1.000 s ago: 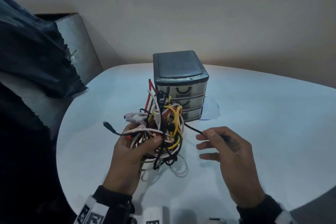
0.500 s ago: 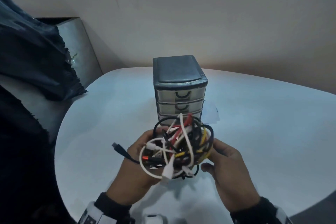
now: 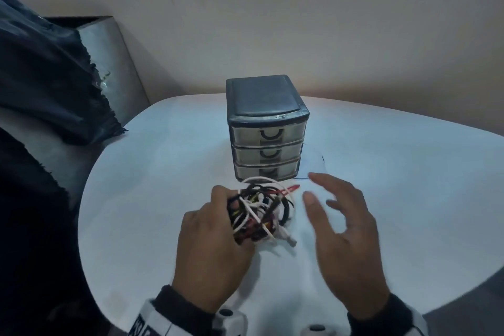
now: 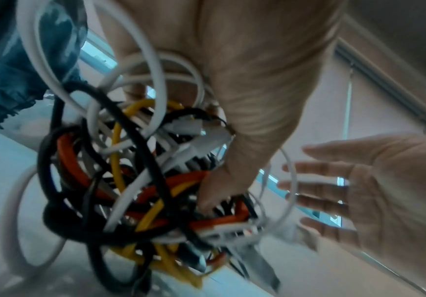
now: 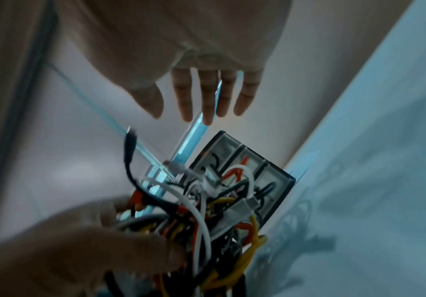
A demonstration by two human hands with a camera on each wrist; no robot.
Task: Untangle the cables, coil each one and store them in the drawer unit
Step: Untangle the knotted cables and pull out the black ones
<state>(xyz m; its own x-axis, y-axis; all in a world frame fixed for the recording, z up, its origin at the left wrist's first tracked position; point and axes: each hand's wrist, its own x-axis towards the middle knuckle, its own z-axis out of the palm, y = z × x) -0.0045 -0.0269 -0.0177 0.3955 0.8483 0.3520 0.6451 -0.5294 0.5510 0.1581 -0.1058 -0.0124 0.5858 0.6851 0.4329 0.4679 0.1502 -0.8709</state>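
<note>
black, white, red, yellow cables (image 3: 259, 213)

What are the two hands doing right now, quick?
Left hand: closed around the tangle of cables.
Right hand: open, fingers spread, holding nothing, beside the tangle.

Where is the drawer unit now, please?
In the head view the drawer unit stands upright on the white table, centre and towards its far edge, just behind the cable tangle that the left hand grips.
</note>
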